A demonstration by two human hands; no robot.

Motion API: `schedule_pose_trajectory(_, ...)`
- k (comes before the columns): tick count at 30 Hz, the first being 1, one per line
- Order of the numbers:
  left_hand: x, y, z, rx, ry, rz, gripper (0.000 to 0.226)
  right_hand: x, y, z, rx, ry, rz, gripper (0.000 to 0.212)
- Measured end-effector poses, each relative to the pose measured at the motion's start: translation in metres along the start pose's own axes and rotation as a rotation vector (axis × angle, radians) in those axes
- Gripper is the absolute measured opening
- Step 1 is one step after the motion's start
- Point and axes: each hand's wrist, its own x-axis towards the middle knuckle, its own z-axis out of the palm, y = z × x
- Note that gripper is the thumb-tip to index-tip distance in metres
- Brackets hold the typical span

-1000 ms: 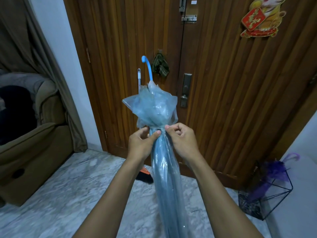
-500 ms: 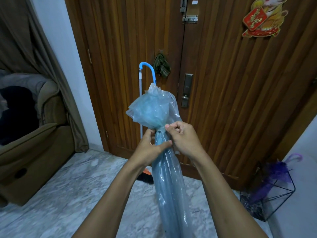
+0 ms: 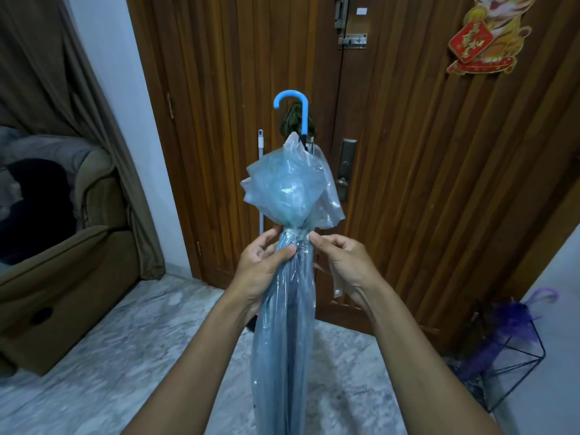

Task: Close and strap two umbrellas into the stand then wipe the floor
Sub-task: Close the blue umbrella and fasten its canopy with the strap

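Wood-slat door is the reference, and the marble floor runs out from its foot. Blue umbrella is held upright in front of the door, roughly in line with its lock; the tip end is down and out of frame. Wire stand sits at the door's right foot with the purple umbrella already in it, so this looks like number two.

Left hand is wrapped round the furled canopy at its neck, thumb across the front. Right hand pinches the same neck from the other side with thumb and forefinger, other fingers loosely curled. Hook handle points up, overlapping the door's upper half. Strap is cinched round the neck right at the right hand's pinch; can't tell if it's fastened.

Handling, as a guess:
- **Weight:** light overall.
- **Canopy:** thin blue-tinted plastic film. It is soft and crinkly, likely slick, and will slide over itself under a loose grip.
- **Stiff parts:** only the shaft and ribs inside.
- **Best hold:** the tight bundle below the strap, where the film packs against the shaft. Use the handle for lowering it into the stand.
- **Avoid:** the puffed skirt above the strap. Nothing rigid sits near its surface, and a tug there could drag film back out of the strap.
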Motion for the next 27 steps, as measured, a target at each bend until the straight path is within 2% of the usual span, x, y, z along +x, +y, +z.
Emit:
schedule_pose_trajectory(3,-0.003,-0.001,-0.001,-0.006,-0.058,-0.037,0.041,-0.001,-0.003,0.0,0.102,-0.061,0.042,0.011)
schedule_pose_trajectory(5,0.001,-0.004,-0.006,0.078,-0.093,-0.059,0.04,-0.003,-0.007,0.001,0.154,-0.05,0.014,0.011)
schedule_pose_trajectory(8,0.006,0.0,-0.011,0.489,-0.104,-0.059,0.051,-0.008,-0.011,0.003,0.089,0.035,-0.043,0.012)
schedule_pose_trajectory(10,0.007,-0.001,-0.01,0.687,0.0,-0.024,0.051,-0.011,-0.009,0.007,-0.023,0.099,-0.104,0.012)
schedule_pose_trajectory(12,0.004,-0.004,-0.005,0.707,0.095,0.081,0.044,-0.013,-0.005,0.011,-0.126,0.173,-0.184,0.014)
schedule_pose_trajectory(13,0.002,-0.005,-0.003,0.739,0.089,0.128,0.043,-0.012,-0.002,0.013,-0.178,0.215,-0.223,0.016)
schedule_pose_trajectory(15,-0.003,-0.005,0.0,0.787,-0.007,0.149,0.042,-0.01,0.003,0.015,-0.266,0.286,-0.283,0.017)
schedule_pose_trajectory(17,-0.008,-0.005,0.0,0.778,-0.12,0.086,0.046,-0.009,0.006,0.015,-0.286,0.296,-0.296,0.016)
schedule_pose_trajectory(19,-0.009,-0.009,-0.002,0.786,-0.167,0.085,0.053,-0.009,0.007,0.017,-0.271,0.266,-0.273,0.014)
schedule_pose_trajectory(22,-0.009,-0.019,-0.004,0.747,-0.058,0.18,0.046,-0.012,0.009,0.022,-0.258,0.194,-0.237,0.012)
schedule_pose_trajectory(24,-0.009,-0.023,-0.006,0.739,0.001,0.249,0.039,-0.013,0.008,0.024,-0.166,0.1,-0.186,0.012)
schedule_pose_trajectory(27,-0.011,-0.025,-0.01,0.642,0.019,0.218,0.036,-0.013,0.006,0.023,-0.1,0.008,-0.126,0.015)
